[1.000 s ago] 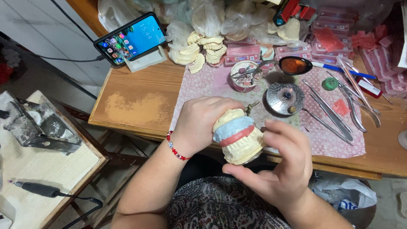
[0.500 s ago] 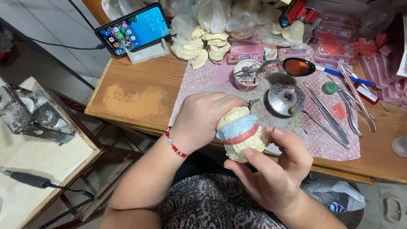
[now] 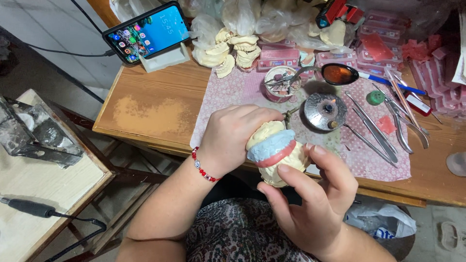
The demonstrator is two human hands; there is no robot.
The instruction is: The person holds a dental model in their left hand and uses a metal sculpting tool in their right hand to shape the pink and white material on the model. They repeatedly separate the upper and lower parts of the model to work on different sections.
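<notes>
Much of the plaster dental model (image 3: 277, 153) was hidden: the left hand (image 3: 233, 138) covered its left flank and top from above, and the right hand (image 3: 310, 204) covered its underside, so the base could not be made out. What showed was a cream-yellow upper and lower cast stacked together, with a pale blue band and a thin pink band sandwiched between them. It was held in the air just off the near edge of the tabletop (image 3: 145, 109), above the person's lap.

The left hand was curled closed around the model, fingers wrapped over the upper cast. The right hand was loosely spread beneath, its thumb pressed against the lower cast and its fingers curved up on the far side.

A red bead bracelet (image 3: 203, 167) sat on the left wrist. Behind the model, on a pink patterned cloth (image 3: 228, 97), stood a round metal burner (image 3: 324, 110) and several long metal instruments (image 3: 371, 128). A phone (image 3: 145, 33) leaned on a stand at the far left, and more plaster casts (image 3: 233, 48) lay near the back edge. The top and right of the tabletop were cut off by the frame. The bare wood left of the cloth was open.
</notes>
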